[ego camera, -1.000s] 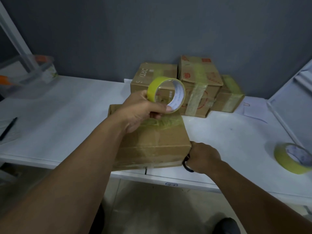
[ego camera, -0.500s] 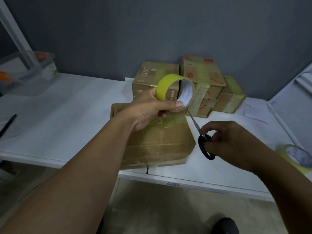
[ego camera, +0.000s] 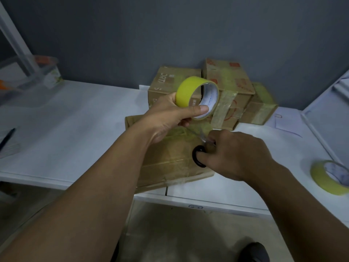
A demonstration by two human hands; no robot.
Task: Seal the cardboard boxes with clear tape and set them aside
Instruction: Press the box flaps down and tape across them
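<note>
A flat cardboard box point(ego camera: 170, 159) lies at the front edge of the white table point(ego camera: 75, 129), with clear tape across its top. My left hand point(ego camera: 168, 118) holds a yellowish tape roll point(ego camera: 196, 97) raised above the box, thumb inside the core. A strip of tape runs from the roll down to the box. My right hand point(ego camera: 234, 154) grips black-handled scissors point(ego camera: 199, 152), whose blades point up-left at that strip, over the box's right part.
Three taped boxes point(ego camera: 226, 87) are stacked against the grey wall behind. A second tape roll point(ego camera: 332, 176) lies at the right. A paper sheet point(ego camera: 285, 123) sits beside the stack. A pen point(ego camera: 7, 137) and a clear plastic bin point(ego camera: 32, 72) are at the left.
My right hand picked the scissors up from beside the box's front right corner and brought them left over the box to the tape strip. My left hand kept the roll raised.
</note>
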